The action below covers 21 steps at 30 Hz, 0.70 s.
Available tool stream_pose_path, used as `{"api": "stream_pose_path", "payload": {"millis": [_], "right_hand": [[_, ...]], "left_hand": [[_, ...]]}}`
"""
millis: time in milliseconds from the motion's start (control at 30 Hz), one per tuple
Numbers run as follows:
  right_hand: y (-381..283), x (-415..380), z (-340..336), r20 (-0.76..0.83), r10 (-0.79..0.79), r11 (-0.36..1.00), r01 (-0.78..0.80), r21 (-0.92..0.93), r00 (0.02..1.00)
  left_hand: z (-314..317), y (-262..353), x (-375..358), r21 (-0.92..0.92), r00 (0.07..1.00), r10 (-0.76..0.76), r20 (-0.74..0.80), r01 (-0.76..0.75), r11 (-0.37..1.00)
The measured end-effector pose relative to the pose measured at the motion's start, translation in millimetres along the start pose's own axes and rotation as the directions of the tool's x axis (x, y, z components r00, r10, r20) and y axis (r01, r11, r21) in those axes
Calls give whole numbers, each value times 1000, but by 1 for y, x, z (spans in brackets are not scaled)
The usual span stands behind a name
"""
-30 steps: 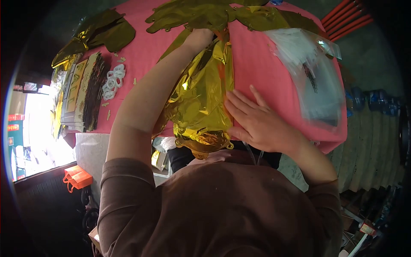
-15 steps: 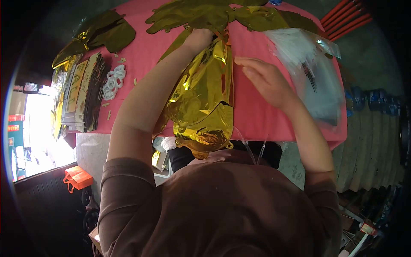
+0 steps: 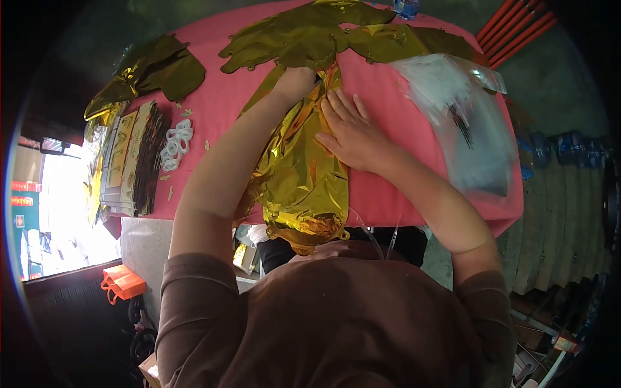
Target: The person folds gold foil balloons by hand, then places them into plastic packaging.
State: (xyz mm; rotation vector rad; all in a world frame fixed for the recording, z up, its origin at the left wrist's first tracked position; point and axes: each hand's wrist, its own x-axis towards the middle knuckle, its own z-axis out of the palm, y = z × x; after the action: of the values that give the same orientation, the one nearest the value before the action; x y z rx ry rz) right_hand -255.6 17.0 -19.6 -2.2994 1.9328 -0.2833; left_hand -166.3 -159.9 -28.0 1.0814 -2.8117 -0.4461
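Observation:
A long gold foil balloon [image 3: 304, 174], flat and wrinkled, lies lengthwise on the pink-covered table, its near end hanging over the front edge. My left hand [image 3: 297, 83] is closed at its far part, knuckles up; the fingertips are hidden. My right hand [image 3: 352, 132] lies flat on the balloon's right side, fingers stretched out and pointing away from me. Just beyond my left hand, more flat gold foil [image 3: 291, 39] spreads across the back of the table.
Left on the table are another gold foil piece [image 3: 171, 68], a stack of printed packets [image 3: 132, 158], and white looped ties [image 3: 176, 145]. Clear plastic bags [image 3: 475, 139] lie at the right. Beyond the back right corner are red poles [image 3: 517, 32]; a blue-labelled bottle [image 3: 406, 8] stands at the back.
My right hand has moved left from above the pink cloth onto the balloon and flattened there. My left hand stays at the balloon's far part. The whole view has shifted slightly.

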Motion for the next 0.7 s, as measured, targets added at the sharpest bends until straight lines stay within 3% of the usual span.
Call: {"api": "stream_pose_path", "payload": {"millis": [133,233,700], "right_hand": [[-3,-1,-4,37,3,997,0,-74,999],[2,-2,6,-48,-38,999,39,22,998],[12,-6,-1,-89,13,1000,-13,5,996]], "left_hand": [[-6,5,-5,33,997,-27,78,25,999],[-6,5,-8,-23,1000,15,2,-15,1000],[-2,2,-4,-16,1000,2,14,-1,1000]]}}
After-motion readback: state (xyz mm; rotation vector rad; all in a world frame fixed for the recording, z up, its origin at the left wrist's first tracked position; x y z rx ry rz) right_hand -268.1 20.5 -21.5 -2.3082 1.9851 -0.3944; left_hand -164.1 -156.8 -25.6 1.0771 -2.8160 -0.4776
